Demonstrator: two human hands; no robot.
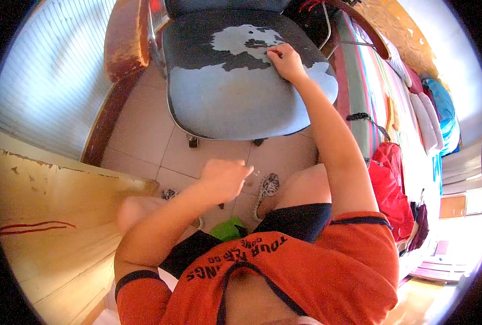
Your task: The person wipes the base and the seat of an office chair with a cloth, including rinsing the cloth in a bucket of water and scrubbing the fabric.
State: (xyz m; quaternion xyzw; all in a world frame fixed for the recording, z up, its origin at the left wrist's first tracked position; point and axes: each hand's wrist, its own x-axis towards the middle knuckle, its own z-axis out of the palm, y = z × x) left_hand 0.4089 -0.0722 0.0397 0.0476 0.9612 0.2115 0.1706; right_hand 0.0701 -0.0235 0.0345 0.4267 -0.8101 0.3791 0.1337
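An office chair's seat (241, 103) lies in front of me. Its black covering (195, 46) is peeled off in large patches, showing pale grey-blue material beneath. On the seat, my right hand (287, 62) has its fingers pinched together at the ragged edge of the black covering. Below the seat's front edge, my left hand (223, 179) hovers over the floor with its fingers curled closed. Small, thin bits show near its fingertips, too small to make out. What the left fingers hold, if anything, is hidden.
A worn brown padded chair arm (126, 43) stands at upper left. A striped bed (360, 81) with a red garment (387, 179) runs along the right. A yellowish wooden panel (51, 216) is close on my left. Pale tiles (143, 138) cover the floor.
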